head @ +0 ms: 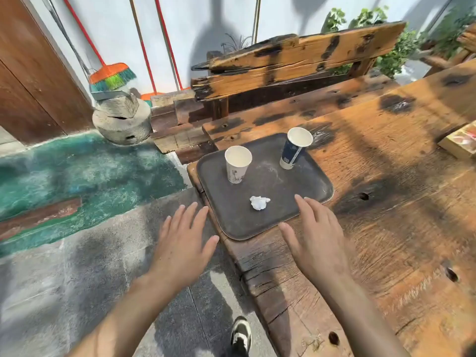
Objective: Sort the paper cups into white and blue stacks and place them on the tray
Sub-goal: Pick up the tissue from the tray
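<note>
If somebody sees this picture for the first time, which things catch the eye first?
Two upright cups on the dark tray: a white cup at its far left, a blue cup at far right. A crumpled paper lies nearer, and the open left hand and right hand hover at the near edge.

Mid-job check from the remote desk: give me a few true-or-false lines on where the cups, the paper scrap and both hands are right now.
1. The white cup and the blue cup both stand on the tray. True.
2. The two cups are nested together. False: they stand apart, upright.
3. A crumpled paper scrap lies on the tray. True.
4. The left hand holds a cup. False: it is open and empty, off the table's edge.
5. The right hand is open beside the tray's near corner. True.
</note>
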`<act>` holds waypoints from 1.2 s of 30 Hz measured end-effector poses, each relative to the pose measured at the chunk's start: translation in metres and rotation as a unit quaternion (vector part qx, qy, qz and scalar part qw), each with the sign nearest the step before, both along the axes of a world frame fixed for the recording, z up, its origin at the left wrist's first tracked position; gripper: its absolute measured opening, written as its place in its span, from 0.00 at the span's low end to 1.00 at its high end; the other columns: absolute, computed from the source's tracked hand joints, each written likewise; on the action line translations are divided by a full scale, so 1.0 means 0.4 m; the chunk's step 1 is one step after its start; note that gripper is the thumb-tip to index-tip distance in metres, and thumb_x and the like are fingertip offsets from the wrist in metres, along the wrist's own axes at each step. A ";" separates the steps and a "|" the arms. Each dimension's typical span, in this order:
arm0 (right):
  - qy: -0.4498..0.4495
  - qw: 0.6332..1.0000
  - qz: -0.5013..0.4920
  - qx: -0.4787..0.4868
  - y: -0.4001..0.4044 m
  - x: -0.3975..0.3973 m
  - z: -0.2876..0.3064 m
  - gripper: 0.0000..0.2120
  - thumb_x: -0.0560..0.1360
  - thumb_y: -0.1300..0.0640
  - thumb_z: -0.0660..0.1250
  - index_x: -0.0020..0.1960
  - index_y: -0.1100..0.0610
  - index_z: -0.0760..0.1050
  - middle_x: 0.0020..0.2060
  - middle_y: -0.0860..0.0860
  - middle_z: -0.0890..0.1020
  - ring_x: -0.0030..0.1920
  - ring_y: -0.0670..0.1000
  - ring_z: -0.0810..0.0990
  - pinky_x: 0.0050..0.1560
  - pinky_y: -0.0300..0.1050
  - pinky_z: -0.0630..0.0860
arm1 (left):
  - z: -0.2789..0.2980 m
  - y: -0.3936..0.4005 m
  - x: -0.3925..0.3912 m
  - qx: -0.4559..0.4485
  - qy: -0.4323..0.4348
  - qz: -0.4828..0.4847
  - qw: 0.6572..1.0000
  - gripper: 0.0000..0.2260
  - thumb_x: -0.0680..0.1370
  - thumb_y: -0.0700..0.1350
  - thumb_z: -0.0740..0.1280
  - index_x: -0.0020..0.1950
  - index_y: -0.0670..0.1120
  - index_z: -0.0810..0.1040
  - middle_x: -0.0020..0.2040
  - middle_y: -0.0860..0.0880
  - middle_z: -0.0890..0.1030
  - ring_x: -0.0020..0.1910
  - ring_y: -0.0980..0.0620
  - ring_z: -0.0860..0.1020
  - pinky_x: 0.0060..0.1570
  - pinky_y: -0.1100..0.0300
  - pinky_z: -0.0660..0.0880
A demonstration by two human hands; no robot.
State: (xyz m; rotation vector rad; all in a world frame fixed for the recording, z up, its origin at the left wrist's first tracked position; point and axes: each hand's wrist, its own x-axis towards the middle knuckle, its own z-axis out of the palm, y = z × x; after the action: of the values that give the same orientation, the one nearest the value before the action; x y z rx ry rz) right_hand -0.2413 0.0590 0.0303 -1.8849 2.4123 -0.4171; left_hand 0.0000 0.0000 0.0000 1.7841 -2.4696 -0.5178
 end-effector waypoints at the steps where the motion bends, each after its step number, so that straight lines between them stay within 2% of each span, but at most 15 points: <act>1: -0.024 1.000 0.007 0.004 -0.032 -0.017 -0.023 0.29 0.75 0.45 0.64 0.72 0.56 0.65 0.66 0.55 0.74 0.67 0.57 0.70 0.65 0.52 0.68 | -0.024 -0.023 -0.018 0.013 -0.009 0.000 1.000 0.30 0.80 0.60 0.53 0.79 0.51 0.49 0.81 0.49 0.50 0.79 0.48 0.46 0.75 0.48 0.43; 7: -0.078 0.992 0.034 0.091 -0.227 -0.120 -0.203 0.29 0.77 0.47 0.64 0.74 0.55 0.62 0.68 0.53 0.71 0.68 0.56 0.68 0.65 0.50 0.68 | -0.209 -0.151 -0.144 0.095 -0.061 -0.016 0.994 0.29 0.80 0.59 0.55 0.79 0.50 0.52 0.80 0.46 0.55 0.78 0.44 0.50 0.76 0.46 0.50; 14: -0.112 0.971 0.081 0.196 -0.363 -0.117 -0.423 0.29 0.76 0.49 0.65 0.74 0.55 0.61 0.69 0.53 0.69 0.67 0.59 0.67 0.62 0.52 0.69 | -0.377 -0.200 -0.191 0.176 -0.121 -0.019 0.977 0.28 0.81 0.58 0.53 0.78 0.49 0.53 0.80 0.46 0.54 0.78 0.43 0.50 0.76 0.46 0.49; 18: -0.123 0.962 0.085 0.228 -0.414 -0.100 -0.503 0.31 0.75 0.51 0.66 0.75 0.53 0.59 0.71 0.54 0.66 0.66 0.61 0.67 0.63 0.53 0.68 | -0.435 -0.193 -0.183 0.177 -0.136 -0.030 0.974 0.28 0.81 0.59 0.52 0.78 0.49 0.54 0.81 0.50 0.50 0.79 0.44 0.47 0.77 0.47 0.45; 21: -0.123 0.967 0.084 0.209 -0.439 -0.098 -0.535 0.27 0.75 0.55 0.66 0.72 0.53 0.64 0.69 0.55 0.68 0.63 0.62 0.69 0.62 0.54 0.69 | -0.460 -0.180 -0.178 0.165 -0.140 -0.038 0.976 0.29 0.81 0.59 0.52 0.79 0.49 0.52 0.81 0.51 0.46 0.79 0.44 0.45 0.76 0.46 0.44; 25: -0.124 0.976 0.063 0.166 -0.453 -0.099 -0.546 0.15 0.75 0.60 0.63 0.61 0.55 0.73 0.59 0.56 0.76 0.56 0.62 0.73 0.52 0.52 0.70 | -0.467 -0.164 -0.170 0.159 -0.140 -0.041 0.976 0.29 0.81 0.58 0.52 0.79 0.50 0.49 0.81 0.52 0.42 0.79 0.46 0.43 0.76 0.46 0.43; 30: -0.114 0.985 0.051 0.116 -0.408 -0.114 -0.516 0.10 0.76 0.55 0.64 0.56 0.56 0.75 0.50 0.57 0.80 0.49 0.61 0.76 0.44 0.51 0.70 | -0.443 -0.169 -0.181 0.161 -0.117 -0.030 0.980 0.27 0.81 0.57 0.52 0.79 0.50 0.51 0.81 0.51 0.43 0.79 0.48 0.41 0.76 0.49 0.40; 36: -0.117 0.991 -0.018 0.057 -0.284 -0.154 -0.429 0.14 0.76 0.45 0.62 0.50 0.56 0.75 0.45 0.55 0.81 0.46 0.61 0.77 0.42 0.51 0.70 | -0.386 -0.125 -0.191 0.143 -0.111 -0.063 0.981 0.27 0.81 0.58 0.51 0.79 0.51 0.52 0.81 0.51 0.47 0.79 0.49 0.43 0.76 0.50 0.41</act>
State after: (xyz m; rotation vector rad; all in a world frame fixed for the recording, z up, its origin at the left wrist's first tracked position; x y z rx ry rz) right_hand -0.3029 -0.0546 -0.1413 -1.6473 2.2675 -0.4634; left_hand -0.0765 -0.0502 -0.1545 1.8835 -2.7987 -0.7561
